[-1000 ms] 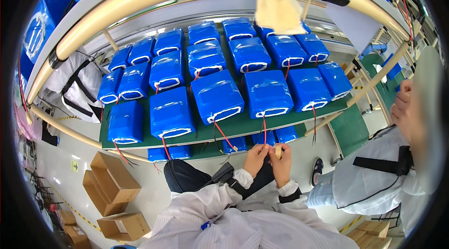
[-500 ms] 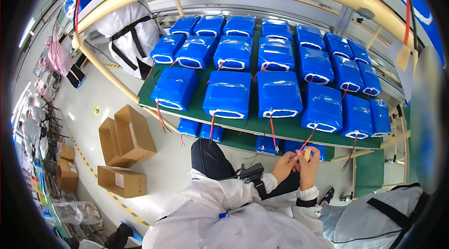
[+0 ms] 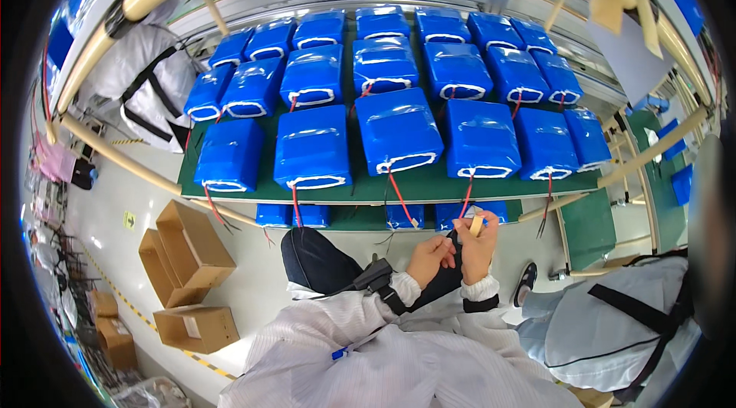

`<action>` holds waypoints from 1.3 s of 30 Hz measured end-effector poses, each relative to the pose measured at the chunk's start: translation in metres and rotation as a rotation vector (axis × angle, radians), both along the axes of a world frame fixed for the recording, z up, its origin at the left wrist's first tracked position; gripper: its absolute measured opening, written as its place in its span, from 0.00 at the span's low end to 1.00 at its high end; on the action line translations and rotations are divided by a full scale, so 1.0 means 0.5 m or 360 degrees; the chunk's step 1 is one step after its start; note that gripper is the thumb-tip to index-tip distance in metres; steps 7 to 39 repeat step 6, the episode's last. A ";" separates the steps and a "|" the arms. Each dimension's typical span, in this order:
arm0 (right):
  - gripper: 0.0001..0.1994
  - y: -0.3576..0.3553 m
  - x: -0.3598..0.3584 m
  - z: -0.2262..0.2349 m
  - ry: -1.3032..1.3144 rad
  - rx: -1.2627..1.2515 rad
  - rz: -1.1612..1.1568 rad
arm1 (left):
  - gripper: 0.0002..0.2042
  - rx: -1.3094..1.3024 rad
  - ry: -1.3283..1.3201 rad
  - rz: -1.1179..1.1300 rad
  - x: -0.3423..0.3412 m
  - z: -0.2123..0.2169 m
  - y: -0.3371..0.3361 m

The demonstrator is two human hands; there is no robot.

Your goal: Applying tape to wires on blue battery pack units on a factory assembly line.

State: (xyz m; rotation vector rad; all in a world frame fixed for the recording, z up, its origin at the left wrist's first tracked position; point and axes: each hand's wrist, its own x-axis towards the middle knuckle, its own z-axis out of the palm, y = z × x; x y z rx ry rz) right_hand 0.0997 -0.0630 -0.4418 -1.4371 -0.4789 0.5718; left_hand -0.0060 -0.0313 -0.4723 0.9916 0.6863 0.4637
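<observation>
A green shelf [image 3: 429, 185] carries rows of blue wrapped battery packs [image 3: 399, 132], which sit more centred in view than half a second ago. Below its front edge, the left hand [image 3: 429, 258] and right hand [image 3: 475, 243] are closed together around a small tan tape roll [image 3: 477, 224], standing roughly upright. Open cardboard boxes [image 3: 192, 247] lie on the floor at left.

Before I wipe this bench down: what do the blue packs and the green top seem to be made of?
The blue packs look wrapped in glossy plastic film: light glints and wrinkles show on them. The green top looks like a matte mat, perhaps rubber; it shows no shine. The cartons on the floor look like plain brown cardboard.
</observation>
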 end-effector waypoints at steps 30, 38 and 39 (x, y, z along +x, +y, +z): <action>0.20 0.011 0.001 -0.021 0.0077 0.0158 -0.0073 | 0.14 -0.0114 -0.0087 0.0092 -0.011 0.002 0.001; 0.20 0.011 0.001 -0.021 0.0077 0.0158 -0.0073 | 0.14 -0.0114 -0.0087 0.0092 -0.011 0.002 0.001; 0.20 0.011 0.001 -0.021 0.0077 0.0158 -0.0073 | 0.14 -0.0114 -0.0087 0.0092 -0.011 0.002 0.001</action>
